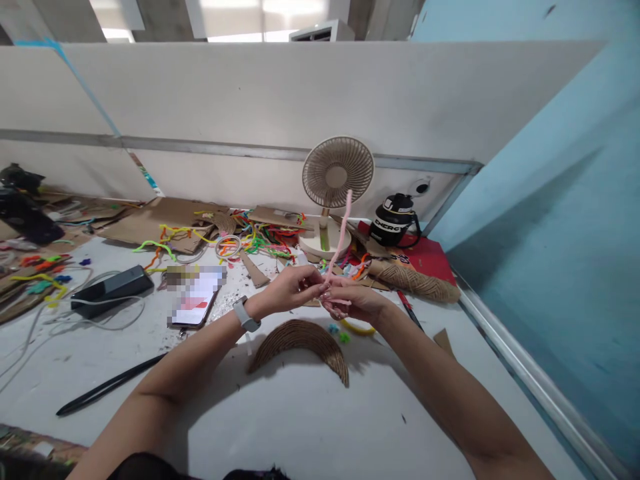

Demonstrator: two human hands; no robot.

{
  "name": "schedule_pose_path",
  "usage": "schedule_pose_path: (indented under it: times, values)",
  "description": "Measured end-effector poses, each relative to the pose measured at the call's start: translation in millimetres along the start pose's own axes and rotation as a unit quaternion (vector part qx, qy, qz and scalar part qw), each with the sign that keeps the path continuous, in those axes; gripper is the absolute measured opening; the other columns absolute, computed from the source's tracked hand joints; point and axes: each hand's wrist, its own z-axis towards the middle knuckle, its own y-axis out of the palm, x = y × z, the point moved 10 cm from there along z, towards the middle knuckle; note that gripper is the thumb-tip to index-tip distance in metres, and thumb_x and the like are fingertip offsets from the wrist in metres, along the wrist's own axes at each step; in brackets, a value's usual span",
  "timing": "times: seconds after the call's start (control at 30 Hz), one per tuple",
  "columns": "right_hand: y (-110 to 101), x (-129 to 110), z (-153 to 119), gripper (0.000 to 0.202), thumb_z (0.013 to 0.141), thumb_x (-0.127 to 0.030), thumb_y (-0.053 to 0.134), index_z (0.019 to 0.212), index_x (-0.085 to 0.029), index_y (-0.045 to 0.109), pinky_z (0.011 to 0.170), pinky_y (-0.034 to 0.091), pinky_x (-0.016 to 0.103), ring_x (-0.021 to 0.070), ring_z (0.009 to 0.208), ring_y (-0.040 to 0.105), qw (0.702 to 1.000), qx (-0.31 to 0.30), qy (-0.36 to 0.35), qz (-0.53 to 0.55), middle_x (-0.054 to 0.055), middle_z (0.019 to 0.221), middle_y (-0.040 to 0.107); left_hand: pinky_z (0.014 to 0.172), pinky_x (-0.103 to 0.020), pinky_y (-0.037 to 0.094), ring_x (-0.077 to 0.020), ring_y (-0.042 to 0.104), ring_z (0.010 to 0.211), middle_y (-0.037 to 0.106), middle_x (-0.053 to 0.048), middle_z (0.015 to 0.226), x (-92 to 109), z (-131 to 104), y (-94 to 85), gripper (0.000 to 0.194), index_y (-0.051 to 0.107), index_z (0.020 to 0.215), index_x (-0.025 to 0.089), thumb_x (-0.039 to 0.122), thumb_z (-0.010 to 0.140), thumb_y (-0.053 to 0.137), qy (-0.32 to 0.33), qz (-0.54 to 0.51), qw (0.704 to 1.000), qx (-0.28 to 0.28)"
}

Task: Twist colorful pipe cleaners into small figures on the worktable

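Between my hands is a pink pipe cleaner (342,233), one long end standing up toward the fan and shorter bent ends around my fingers. My left hand (299,287), with a grey watch on its wrist, pinches it from the left. From the right, my right hand (354,300) has its fingers closed on the bent part. Both hands are above the table. Just below lies a crescent wrapped in brown twine (300,337). Small blue and green pieces (344,337) and a yellow ring (359,327) lie beneath my right hand.
A small fan (338,172) stands at the back, a black jug (395,221) to its right. A twine roll (415,281) lies near a red sheet (430,257). Left are a phone (197,297), a power bank (113,291), cables, cardboard (160,220) and several colourful pipe cleaners (265,240).
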Motion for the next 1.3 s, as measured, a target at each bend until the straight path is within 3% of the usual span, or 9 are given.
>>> schedule_pose_path:
  times: [0.13, 0.3, 0.5, 0.6, 0.73, 0.87, 1.07, 1.3]
  values:
    - [-21, -13, -5, 0.026, 0.08, -0.039, 0.059, 0.093, -0.017, 0.058, 0.047, 0.042, 0.019, 0.0089, 0.049, 0.054, 0.996, 0.086, -0.013, -0.02, 0.0, 0.063, 0.062, 0.051, -0.018, 0.033, -0.0069, 0.044, 0.053, 0.054, 0.001, 0.062, -11, 1, -9.2, 0.026, 0.056, 0.077, 0.014, 0.037, 0.087, 0.05, -0.038, 0.039, 0.998, 0.035]
    - [-36, -43, -10, 0.036, 0.08, -0.051, 0.059, 0.069, -0.016, 0.057, 0.041, 0.033, 0.019, 0.0065, 0.043, 0.042, 0.953, 0.199, -0.134, -0.183, -0.004, 0.05, 0.05, 0.05, -0.018, 0.032, -0.0066, 0.041, 0.053, 0.053, 0.002, 0.061, -23, 1, -14.6, 0.027, 0.053, 0.074, 0.015, 0.039, 0.087, 0.05, -0.053, 0.039, 0.996, 0.063]
    - [-33, -59, -19, 0.039, 0.078, -0.057, 0.059, 0.073, -0.018, 0.057, 0.039, 0.028, 0.02, 0.0069, 0.041, 0.037, 0.906, 0.269, -0.219, -0.243, -0.007, 0.048, 0.044, 0.047, -0.019, 0.038, -0.0077, 0.049, 0.051, 0.055, 0.001, 0.064, -42, 2, -10.4, 0.041, 0.051, 0.08, 0.015, 0.054, 0.087, 0.042, -0.134, -0.143, 0.978, 0.08]
    - [-34, -61, -21, 0.039, 0.079, -0.056, 0.057, 0.075, -0.018, 0.058, 0.038, 0.027, 0.02, 0.0068, 0.041, 0.036, 0.899, 0.275, -0.229, -0.254, -0.006, 0.048, 0.043, 0.043, -0.019, 0.036, -0.0078, 0.048, 0.046, 0.052, 0.001, 0.057, -47, 2, 2.5, 0.05, 0.05, 0.073, 0.015, 0.06, 0.087, 0.034, -0.167, -0.186, 0.968, 0.03]
    - [-36, -58, -17, 0.04, 0.076, -0.056, 0.06, 0.072, -0.017, 0.06, 0.038, 0.029, 0.021, 0.007, 0.04, 0.036, 0.903, 0.267, -0.229, -0.246, -0.006, 0.047, 0.043, 0.046, -0.019, 0.036, -0.0075, 0.047, 0.047, 0.05, 0.002, 0.053, -40, 3, 7.1, 0.048, 0.05, 0.066, 0.015, 0.055, 0.089, 0.037, -0.116, -0.159, 0.98, -0.001]
    - [-41, -54, -15, 0.038, 0.074, -0.055, 0.063, 0.073, -0.017, 0.058, 0.035, 0.025, 0.02, 0.006, 0.037, 0.033, 0.91, 0.284, -0.226, -0.199, -0.008, 0.044, 0.041, 0.047, -0.02, 0.034, -0.0068, 0.042, 0.046, 0.046, 0.003, 0.05, -38, 1, 1.8, 0.046, 0.048, 0.063, 0.015, 0.051, 0.091, 0.037, -0.092, -0.137, 0.986, 0.029]
    - [-42, -52, -15, 0.04, 0.07, -0.057, 0.066, 0.071, -0.018, 0.056, 0.033, 0.025, 0.02, 0.0047, 0.034, 0.032, 0.916, 0.293, -0.234, -0.145, -0.007, 0.047, 0.045, 0.043, -0.02, 0.029, -0.0057, 0.037, 0.043, 0.043, 0.004, 0.048, -39, 1, 8.2, 0.048, 0.045, 0.06, 0.015, 0.055, 0.088, 0.042, -0.081, -0.218, 0.972, 0.024]
    - [-41, -54, -18, 0.04, 0.075, -0.058, 0.061, 0.065, -0.019, 0.055, 0.036, 0.029, 0.02, 0.0075, 0.037, 0.041, 0.901, 0.317, -0.238, -0.174, -0.006, 0.044, 0.045, 0.041, -0.02, 0.023, -0.005, 0.031, 0.041, 0.038, 0.006, 0.046, -50, 1, 1.5, 0.048, 0.042, 0.06, 0.017, 0.057, 0.084, 0.046, -0.103, -0.235, 0.959, 0.118]
